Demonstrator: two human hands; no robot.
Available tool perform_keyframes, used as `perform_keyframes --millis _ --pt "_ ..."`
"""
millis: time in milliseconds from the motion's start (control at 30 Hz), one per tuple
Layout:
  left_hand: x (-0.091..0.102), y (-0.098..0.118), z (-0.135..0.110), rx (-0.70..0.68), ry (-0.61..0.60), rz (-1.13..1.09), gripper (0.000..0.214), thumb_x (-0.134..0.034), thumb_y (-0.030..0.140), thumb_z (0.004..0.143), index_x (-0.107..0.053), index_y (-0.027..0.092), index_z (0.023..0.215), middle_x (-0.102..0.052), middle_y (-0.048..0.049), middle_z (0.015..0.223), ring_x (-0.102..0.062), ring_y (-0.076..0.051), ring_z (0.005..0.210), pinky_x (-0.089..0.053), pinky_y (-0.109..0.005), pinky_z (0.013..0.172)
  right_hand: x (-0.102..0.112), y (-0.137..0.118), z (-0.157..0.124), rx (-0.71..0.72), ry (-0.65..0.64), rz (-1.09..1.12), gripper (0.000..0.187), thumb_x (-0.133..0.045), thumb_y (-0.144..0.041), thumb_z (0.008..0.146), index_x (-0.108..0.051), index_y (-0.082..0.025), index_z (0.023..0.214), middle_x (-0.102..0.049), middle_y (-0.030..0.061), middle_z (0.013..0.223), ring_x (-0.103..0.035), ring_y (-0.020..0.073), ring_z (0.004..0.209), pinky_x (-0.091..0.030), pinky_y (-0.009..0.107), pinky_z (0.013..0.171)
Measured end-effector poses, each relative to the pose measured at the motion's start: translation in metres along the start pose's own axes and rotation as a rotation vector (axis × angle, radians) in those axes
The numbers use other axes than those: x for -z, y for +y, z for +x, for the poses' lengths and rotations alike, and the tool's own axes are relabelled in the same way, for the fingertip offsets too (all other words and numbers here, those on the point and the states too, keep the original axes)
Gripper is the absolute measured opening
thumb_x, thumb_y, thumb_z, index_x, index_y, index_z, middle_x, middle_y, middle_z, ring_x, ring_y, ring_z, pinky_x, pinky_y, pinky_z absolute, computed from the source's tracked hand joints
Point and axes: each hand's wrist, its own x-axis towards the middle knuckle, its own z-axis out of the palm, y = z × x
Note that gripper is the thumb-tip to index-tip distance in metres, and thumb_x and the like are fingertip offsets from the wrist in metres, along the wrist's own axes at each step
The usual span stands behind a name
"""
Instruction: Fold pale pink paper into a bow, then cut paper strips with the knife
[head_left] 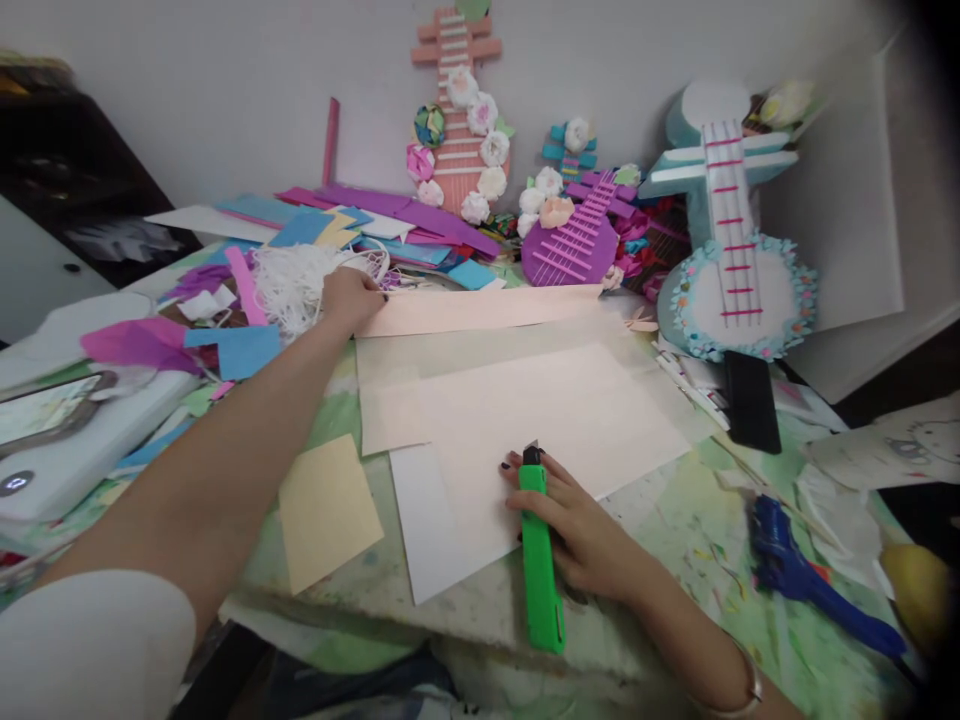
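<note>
My left hand (pixel 351 300) reaches far forward, its fingers closed on the left end of a long pale pink paper strip (pixel 480 312). The strip lies along the far edge of large pale sheets of paper (pixel 540 400). In my right hand (pixel 577 530) is a green box cutter (pixel 540 560), its short blade tip pointing away from me. That hand rests on the near part of the sheets. A white piece of paper (pixel 424 530) shows at their lower left, and a small yellow sheet (pixel 330 512) lies beside it.
Shredded white paper (pixel 296 285) and coloured scraps lie at the back left. Decorated paper instruments (pixel 577 240) lean along the wall. A blue glue gun (pixel 817 580) and a black phone-like slab (pixel 752 400) lie at the right. A phone (pixel 49 410) sits on a white device at the left.
</note>
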Motion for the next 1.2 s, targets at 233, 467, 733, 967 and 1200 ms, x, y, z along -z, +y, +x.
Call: perform_keyframes --millis 233,467,733,967,1200 --pt "0.011 0.015 -0.017 -0.106 0.055 0.036 0.037 -0.058 0.032 0.088 -0.057 0.006 0.113 -0.061 -0.0131 0.117 -0.054 -0.027 0.110 -0.042 -0.046 0.098 0.001 -0.005 0.001 -0.001 -0.059 -0.024 0.053 -0.050 -0.006 0.074 -0.044 -0.019 0.126 -0.044 0.0129 0.144 -0.027 0.0222 0.141 -0.010 0.053 0.117" --pt "0.053 0.054 -0.178 -0.487 0.230 0.115 0.017 -0.052 0.028 0.089 -0.061 0.014 0.089 -0.067 -0.0099 0.096 -0.062 -0.025 0.092 -0.050 -0.038 0.081 -0.002 -0.005 -0.002 0.024 -0.026 -0.004 0.055 -0.048 -0.005 0.074 -0.040 -0.020 0.127 -0.043 0.0138 0.144 -0.030 0.0230 0.140 -0.013 0.055 0.117" --pt "0.051 -0.002 -0.321 -0.798 0.045 0.268 0.067 -0.047 0.057 0.087 -0.052 0.002 0.124 -0.058 -0.0222 0.125 -0.053 -0.036 0.117 -0.047 -0.049 0.095 -0.001 -0.010 -0.009 0.066 0.108 0.117 0.052 -0.049 -0.005 0.078 -0.037 -0.024 0.125 -0.041 0.0120 0.146 -0.029 0.0219 0.140 -0.031 0.049 0.112" --pt "0.066 -0.039 -0.318 -0.931 -0.084 0.208 0.055 -0.034 0.006 0.090 -0.033 0.015 0.145 -0.055 -0.0090 0.135 -0.049 -0.022 0.127 -0.048 -0.034 0.101 -0.006 -0.022 -0.011 0.005 0.137 0.153 0.046 -0.054 -0.014 0.084 -0.039 -0.026 0.126 -0.042 0.0121 0.145 -0.033 0.0241 0.139 -0.040 0.046 0.107" --pt "0.094 -0.036 -0.324 -0.878 0.014 0.015 0.057 -0.037 0.011 0.090 -0.033 0.023 0.145 -0.058 -0.0010 0.130 -0.060 -0.017 0.115 -0.048 -0.027 0.100 -0.007 -0.036 -0.004 0.027 0.201 0.178 0.043 -0.057 -0.014 0.085 -0.042 -0.026 0.123 -0.047 0.0141 0.141 -0.043 0.0256 0.133 -0.048 0.042 0.100"
